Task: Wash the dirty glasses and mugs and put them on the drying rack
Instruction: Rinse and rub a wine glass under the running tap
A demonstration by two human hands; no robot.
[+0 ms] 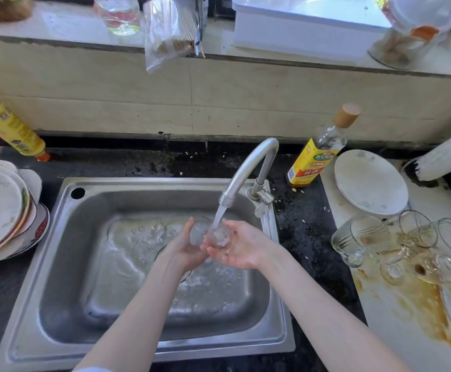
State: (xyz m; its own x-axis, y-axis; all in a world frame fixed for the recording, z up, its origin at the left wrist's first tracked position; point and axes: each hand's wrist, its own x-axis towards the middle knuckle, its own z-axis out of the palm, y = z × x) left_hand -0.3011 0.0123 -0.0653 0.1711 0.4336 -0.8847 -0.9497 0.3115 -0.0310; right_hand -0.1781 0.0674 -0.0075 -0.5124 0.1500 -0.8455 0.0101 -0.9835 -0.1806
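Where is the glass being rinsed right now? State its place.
The glass is held between the left hand and right hand, under the faucet stream, above the sink.

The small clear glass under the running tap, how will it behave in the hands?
The glass is wet from the tap stream, so it is probably slippery. It looks thin and clear, so likely fragile against the steel sink. Small between the left hand and right hand, it is probably light.
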